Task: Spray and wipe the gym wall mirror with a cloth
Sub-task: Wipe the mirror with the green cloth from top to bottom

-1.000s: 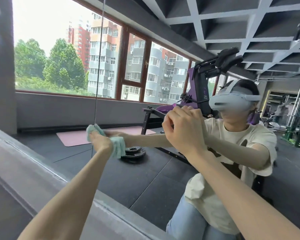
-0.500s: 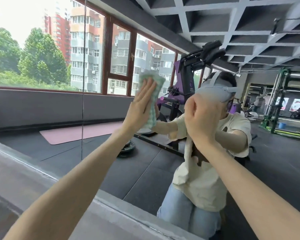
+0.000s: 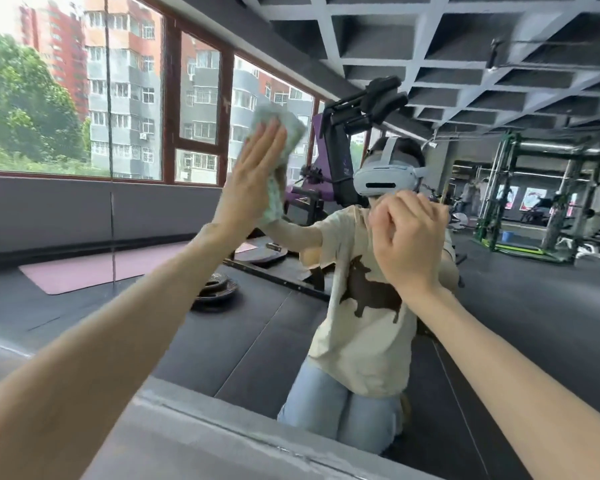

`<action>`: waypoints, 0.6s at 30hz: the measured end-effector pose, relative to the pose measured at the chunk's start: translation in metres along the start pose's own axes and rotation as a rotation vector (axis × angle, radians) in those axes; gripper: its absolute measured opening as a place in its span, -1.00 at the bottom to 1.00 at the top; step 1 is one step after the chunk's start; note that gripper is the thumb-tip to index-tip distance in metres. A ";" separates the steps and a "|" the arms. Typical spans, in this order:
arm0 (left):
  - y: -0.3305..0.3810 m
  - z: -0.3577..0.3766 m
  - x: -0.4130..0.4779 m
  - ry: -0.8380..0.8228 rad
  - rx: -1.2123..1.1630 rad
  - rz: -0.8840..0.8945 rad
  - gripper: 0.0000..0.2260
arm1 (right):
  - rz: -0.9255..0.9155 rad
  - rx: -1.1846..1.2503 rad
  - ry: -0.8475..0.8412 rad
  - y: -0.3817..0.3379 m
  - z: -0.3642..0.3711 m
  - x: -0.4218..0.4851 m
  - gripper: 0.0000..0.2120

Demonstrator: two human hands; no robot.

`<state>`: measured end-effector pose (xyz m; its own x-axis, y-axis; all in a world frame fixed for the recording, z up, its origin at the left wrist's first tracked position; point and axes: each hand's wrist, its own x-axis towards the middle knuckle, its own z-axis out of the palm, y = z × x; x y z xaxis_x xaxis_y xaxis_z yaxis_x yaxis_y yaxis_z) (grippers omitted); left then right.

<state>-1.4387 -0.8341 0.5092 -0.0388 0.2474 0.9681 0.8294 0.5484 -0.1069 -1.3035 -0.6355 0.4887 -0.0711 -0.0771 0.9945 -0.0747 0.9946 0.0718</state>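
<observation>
Your left hand (image 3: 253,178) is raised flat against the mirror (image 3: 136,209), fingers straight and close together, pressing the pale green cloth (image 3: 286,131) onto the glass. The cloth sits high on the pane, between your palm and the mirror. Its upper edge shows above your fingertips and a folded strip shows along the right side of your hand.

Your right hand (image 3: 409,244) is held up to the right of it and lower, with the fingers curled in toward the palm and the knuckles near or touching the glass. The back of the hand hides whether they close on anything, so that cannot be told.

A grey ledge (image 3: 222,441) runs along the bottom of the mirror, under both your forearms. A vertical seam (image 3: 111,168) in the glass stands well left of the cloth.

In the reflection, a pink mat (image 3: 94,271) lies on the dark floor, with stacked weight plates (image 3: 215,291) just beside its right end. Far right, a small blue tub (image 3: 506,235) sits at the foot of a green rack (image 3: 499,188). It looks open-topped, but it is too small to show what it holds.
</observation>
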 end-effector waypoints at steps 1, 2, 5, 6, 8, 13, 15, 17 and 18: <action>0.017 0.009 0.009 0.092 -0.051 -0.145 -0.49 | 0.013 -0.008 0.013 0.004 -0.002 0.001 -0.71; 0.035 0.018 0.010 0.140 -0.066 -0.214 -0.51 | 0.018 -0.016 0.020 0.007 -0.003 0.000 -0.70; 0.062 0.041 -0.029 -0.040 -0.010 0.158 -0.56 | 0.048 -0.011 0.024 0.013 -0.010 -0.012 -0.71; 0.063 0.044 -0.052 -0.144 -0.004 0.362 -0.59 | 0.091 0.001 0.015 0.013 -0.014 -0.017 -0.71; 0.062 0.046 -0.097 -0.338 -0.044 0.724 -0.61 | 0.178 -0.003 0.006 0.012 -0.023 -0.029 -0.70; 0.055 0.038 -0.079 -0.411 0.006 0.961 -0.56 | 0.066 -0.133 -0.082 0.027 -0.047 -0.055 -0.70; 0.054 0.028 -0.018 -0.271 0.049 0.743 -0.41 | 0.094 -0.126 -0.112 0.034 -0.054 -0.055 -0.72; 0.063 0.020 0.044 -0.137 0.086 0.505 -0.34 | 0.161 -0.083 -0.086 0.034 -0.060 -0.051 -0.77; 0.073 0.021 0.065 -0.083 0.070 0.389 -0.35 | 0.196 -0.053 -0.063 0.034 -0.062 -0.049 -0.82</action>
<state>-1.3923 -0.7616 0.5595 0.2237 0.5094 0.8310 0.7508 0.4537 -0.4802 -1.2412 -0.5938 0.4471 -0.1414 0.1153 0.9832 -0.0010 0.9932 -0.1166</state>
